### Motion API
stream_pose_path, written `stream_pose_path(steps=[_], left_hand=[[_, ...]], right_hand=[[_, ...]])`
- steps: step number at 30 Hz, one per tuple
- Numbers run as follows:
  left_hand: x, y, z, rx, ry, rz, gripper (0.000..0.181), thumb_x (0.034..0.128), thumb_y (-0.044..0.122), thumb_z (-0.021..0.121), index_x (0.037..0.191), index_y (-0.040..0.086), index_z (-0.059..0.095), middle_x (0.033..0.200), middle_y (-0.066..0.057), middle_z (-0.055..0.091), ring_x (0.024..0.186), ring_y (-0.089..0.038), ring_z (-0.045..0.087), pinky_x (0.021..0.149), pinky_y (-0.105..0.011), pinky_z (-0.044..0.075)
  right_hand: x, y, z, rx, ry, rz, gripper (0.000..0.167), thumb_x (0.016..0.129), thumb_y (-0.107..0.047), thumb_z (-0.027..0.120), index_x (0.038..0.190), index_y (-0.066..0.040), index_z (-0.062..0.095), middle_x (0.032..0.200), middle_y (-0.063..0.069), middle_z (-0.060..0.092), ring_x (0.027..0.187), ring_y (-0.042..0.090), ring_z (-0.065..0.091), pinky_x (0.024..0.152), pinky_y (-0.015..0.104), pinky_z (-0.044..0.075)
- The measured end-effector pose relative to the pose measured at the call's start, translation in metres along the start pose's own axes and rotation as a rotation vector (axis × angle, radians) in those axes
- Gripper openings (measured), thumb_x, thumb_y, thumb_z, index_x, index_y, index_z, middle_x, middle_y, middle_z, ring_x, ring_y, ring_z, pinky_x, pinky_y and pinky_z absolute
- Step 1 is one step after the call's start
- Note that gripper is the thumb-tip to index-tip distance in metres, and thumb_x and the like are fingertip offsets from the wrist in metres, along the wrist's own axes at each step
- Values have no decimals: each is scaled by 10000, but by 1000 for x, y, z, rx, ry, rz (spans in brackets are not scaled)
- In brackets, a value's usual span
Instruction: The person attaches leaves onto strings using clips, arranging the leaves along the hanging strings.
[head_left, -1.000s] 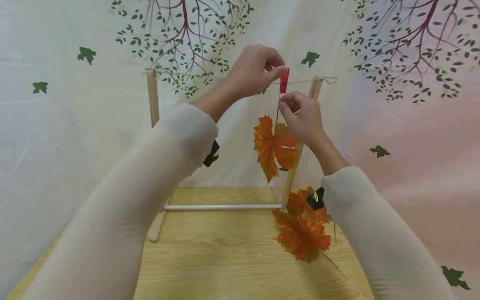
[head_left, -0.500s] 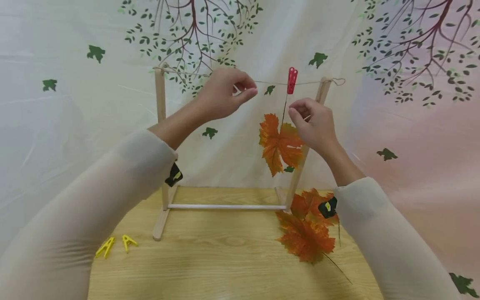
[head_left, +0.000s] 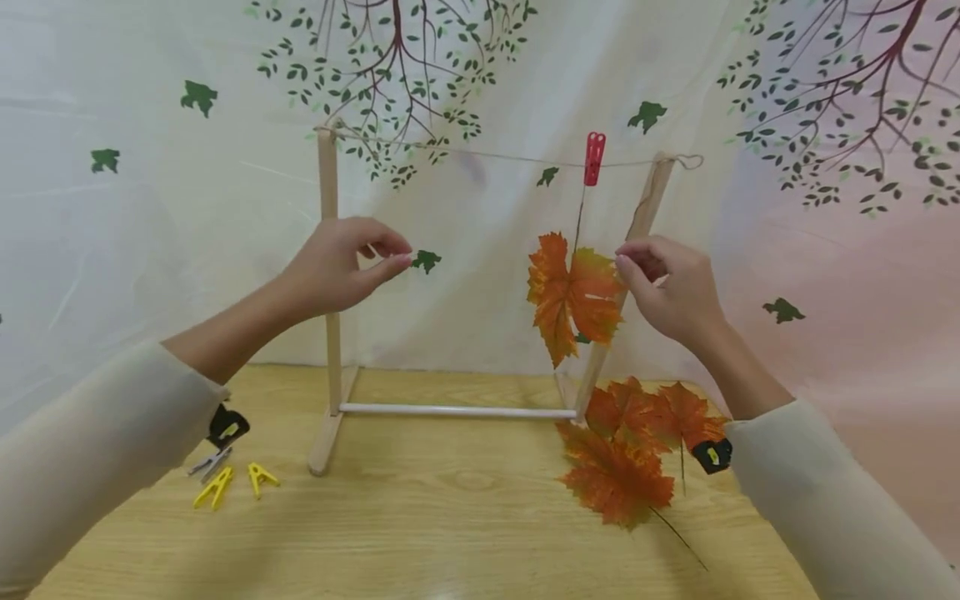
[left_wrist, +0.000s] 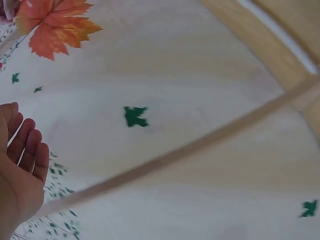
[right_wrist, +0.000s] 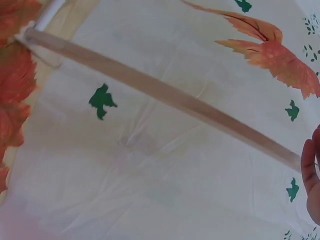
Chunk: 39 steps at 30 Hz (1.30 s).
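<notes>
An orange artificial maple leaf (head_left: 555,292) hangs by its stem from a red clothespin (head_left: 594,158) clipped on the string (head_left: 495,156). My left hand (head_left: 341,265) is in front of the left wooden post, holding nothing, its fingers relaxed and bent. In the left wrist view the same hand (left_wrist: 22,165) shows its fingers loosely extended. Close to the right edge of the hanging leaf is my right hand (head_left: 675,287), fingers loosely bent and nothing held. Only part of the right hand (right_wrist: 311,172) shows in the right wrist view.
The string spans a wooden frame with a left post (head_left: 328,183), a right post (head_left: 651,196) and a white bottom rod (head_left: 457,411). Several orange leaves (head_left: 622,467) lie at the table's right. Yellow clothespins (head_left: 215,487) and a grey clothespin (head_left: 210,463) lie at the left.
My left hand has let go of the red clothespin and moved down and left. My right hand has left the stem and moved down and right. The leaf stays hanging.
</notes>
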<state>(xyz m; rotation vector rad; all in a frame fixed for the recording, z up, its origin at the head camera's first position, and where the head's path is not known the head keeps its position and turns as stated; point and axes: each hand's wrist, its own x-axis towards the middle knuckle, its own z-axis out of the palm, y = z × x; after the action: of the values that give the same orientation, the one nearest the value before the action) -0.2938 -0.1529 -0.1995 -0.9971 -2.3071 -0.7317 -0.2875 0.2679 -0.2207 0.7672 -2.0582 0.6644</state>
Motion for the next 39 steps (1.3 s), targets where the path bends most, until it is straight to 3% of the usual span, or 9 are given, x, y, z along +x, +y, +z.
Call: stream_pose_path(steps=[6,10,14,18,22,26,31,36,39], left_hand=[[-61,-26,-6,57,-18,-61,114,970,145,724,1045,72,770,916,11,748,831,-137,669,747,-401,572],[-101,-47,-8,98,-29,-89,111,970,145,723,1055,90,770,924,32,743,826,-119,668,727,-371,568],[-141,-69,-7,107,-87,-211,127,991,190,704,1067,105,761,919,36,736,819,-106,667,715,-304,568],[-177,-86,-1,63,-165,-349,175,1017,233,671,1098,99,750,928,34,726,828,-102,667,716,-262,566],[-209,-101,6,26,-217,-409,179,1020,235,665,1107,102,748,935,61,715,833,-81,657,713,-265,564],[-235,-116,13,11,-275,-431,142,1018,218,668,1082,117,745,926,72,713,823,-45,648,705,-270,560],[-261,-134,18,-53,-376,-437,125,1010,155,667,1078,80,740,965,21,733,841,-27,652,705,-271,563],[-274,-144,18,-100,-418,-409,134,988,138,692,1090,71,747,1001,-5,744,872,-17,651,697,-272,565],[-277,-146,21,-105,-399,-364,121,958,142,733,1068,100,758,1005,-3,747,892,-31,655,694,-279,563]], right_hand=[[-32,10,-17,-52,-73,-39,123,913,25,720,1032,1,742,861,70,741,678,54,598,686,72,446],[-56,20,-26,-86,-172,-23,130,917,19,714,1039,-20,740,863,48,738,670,85,619,659,97,482],[-86,34,-31,-140,-295,31,122,946,-27,704,1057,-62,737,842,-11,713,673,51,606,602,191,518],[-119,50,-31,-146,-375,37,122,923,-7,724,1033,-61,729,815,-55,679,673,24,577,587,252,530],[-151,62,-29,-126,-484,61,113,937,-44,729,1037,-93,712,823,-130,643,696,-19,553,607,253,529],[-180,66,-30,-108,-586,134,45,984,-145,703,1027,-153,713,793,-217,589,660,-56,521,583,244,498],[-205,74,-32,-109,-635,128,26,989,-180,703,970,-175,719,813,-248,589,682,-80,518,569,229,483],[-224,79,-38,-95,-706,150,37,980,-177,715,947,-183,701,807,-212,592,692,-71,512,566,227,474],[-234,80,-39,-36,-809,202,48,998,-194,691,968,-160,707,797,-180,613,687,-63,510,564,231,468]])
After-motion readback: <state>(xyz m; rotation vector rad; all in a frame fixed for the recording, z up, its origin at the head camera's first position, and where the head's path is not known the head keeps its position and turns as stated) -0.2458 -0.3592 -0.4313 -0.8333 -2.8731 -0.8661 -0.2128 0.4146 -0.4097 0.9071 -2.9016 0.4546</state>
